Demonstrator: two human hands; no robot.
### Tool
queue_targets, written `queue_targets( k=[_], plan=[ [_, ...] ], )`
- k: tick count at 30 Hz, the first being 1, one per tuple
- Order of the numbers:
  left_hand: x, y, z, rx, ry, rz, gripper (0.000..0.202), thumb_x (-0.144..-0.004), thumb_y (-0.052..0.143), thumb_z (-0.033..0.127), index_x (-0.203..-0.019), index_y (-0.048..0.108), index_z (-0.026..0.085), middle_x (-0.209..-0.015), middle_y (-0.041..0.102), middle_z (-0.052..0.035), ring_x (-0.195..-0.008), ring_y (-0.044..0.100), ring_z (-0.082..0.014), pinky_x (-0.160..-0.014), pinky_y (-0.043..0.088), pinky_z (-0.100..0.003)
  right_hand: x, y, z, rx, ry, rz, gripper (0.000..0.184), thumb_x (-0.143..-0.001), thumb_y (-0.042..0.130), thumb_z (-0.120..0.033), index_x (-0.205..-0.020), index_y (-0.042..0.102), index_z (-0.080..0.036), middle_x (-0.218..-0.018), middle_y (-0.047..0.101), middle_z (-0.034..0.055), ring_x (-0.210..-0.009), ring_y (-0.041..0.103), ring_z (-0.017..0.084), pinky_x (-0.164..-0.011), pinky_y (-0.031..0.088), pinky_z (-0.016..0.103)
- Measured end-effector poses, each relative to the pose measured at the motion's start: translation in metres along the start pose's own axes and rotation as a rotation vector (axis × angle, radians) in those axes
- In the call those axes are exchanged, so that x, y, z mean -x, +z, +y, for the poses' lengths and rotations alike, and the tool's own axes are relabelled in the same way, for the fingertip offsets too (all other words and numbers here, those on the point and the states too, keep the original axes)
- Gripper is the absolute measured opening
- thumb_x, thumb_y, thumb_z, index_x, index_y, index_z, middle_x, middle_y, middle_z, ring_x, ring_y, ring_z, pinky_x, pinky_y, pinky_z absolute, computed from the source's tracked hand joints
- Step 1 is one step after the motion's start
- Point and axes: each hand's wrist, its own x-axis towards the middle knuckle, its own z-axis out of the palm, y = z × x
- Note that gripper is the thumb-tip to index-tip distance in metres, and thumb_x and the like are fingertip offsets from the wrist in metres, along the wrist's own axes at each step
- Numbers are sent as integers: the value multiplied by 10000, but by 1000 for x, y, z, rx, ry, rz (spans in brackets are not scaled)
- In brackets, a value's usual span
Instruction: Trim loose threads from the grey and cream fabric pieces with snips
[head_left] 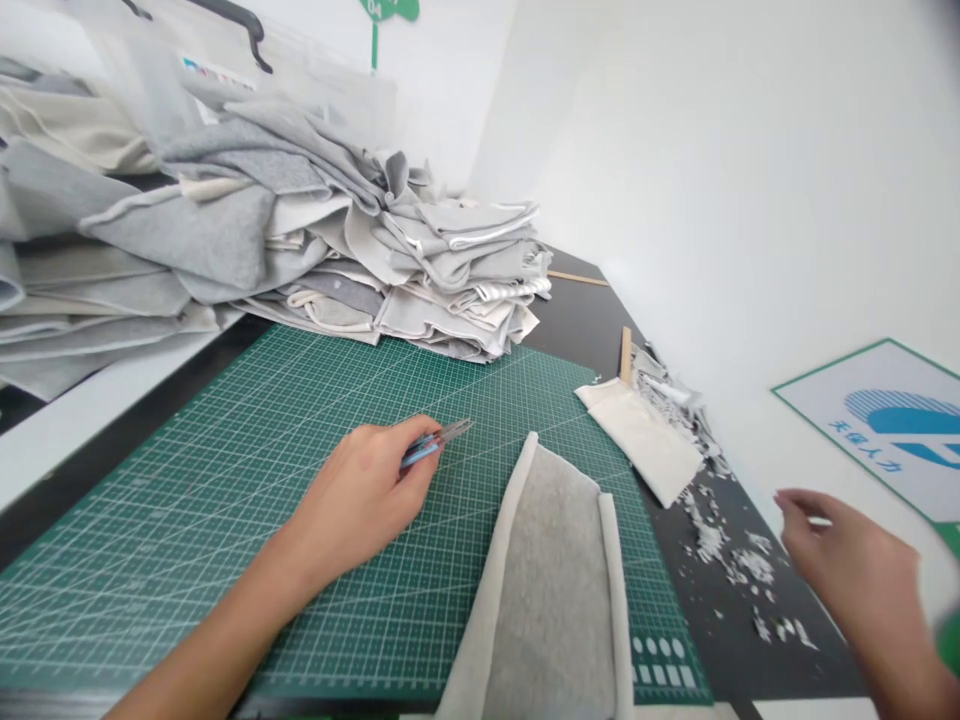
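Head view: left hand (367, 480) gripping blue snips (442, 437); right hand (855, 570) seemingly pinched, whether on anything I can't tell. Grey fabric (555, 580) lies on the green mat (300, 430), likely light and floppy, best held by a rolled edge (613, 570).

Blue snips (447, 433) in left fingers (412, 430)
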Motion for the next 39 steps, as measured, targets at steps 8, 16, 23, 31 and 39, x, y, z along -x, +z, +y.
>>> queue_targets(
  k=[8,16,23,31,39],
  plan=[
    [-2,10,2,-40,8,-97,279,-994,423,418,-1027,653,263,-642,619,52,-561,545,-142,-585,339,-278,40,3,83,133,240,-108,92,-611,695,-344,-680,755,-348,-597,696,132,-365,490,275,-474,352,421],
    [-6,27,5,14,-10,-252,409,-899,556,546,-1220,630,304,-707,630,25,-652,596,-179,-630,456,-280,67,4,0,-226,136,-81,467,-832,582,-328,-1294,639,-289,-1117,762,127,-815,750,303,-702,530,415],
    [-3,59,42,-221,-14,-266,618,-816,626,631,-1358,556,341,-898,705,-65,-919,665,-301,-751,529,-395,120,41,-116,-604,22,-308,445,-743,743,-472,-1053,733,-154,-883,730,124,-736,665,288,-696,548,435],
    [-10,109,54,-429,13,-250,466,-934,493,355,-1366,553,190,-950,721,-149,-905,694,-354,-776,516,-458,122,52,-141,-899,14,-395,193,-835,652,-342,-880,754,-184,-812,746,93,-750,685,280,-683,559,403],
    [-26,89,26,-558,-86,-179,495,-913,375,211,-1395,489,196,-856,717,-130,-788,708,-343,-699,501,-432,86,45,-166,-1371,19,-447,242,-831,712,-373,-983,772,-194,-919,797,76,-858,750,276,-824,610,435]
  ],
)
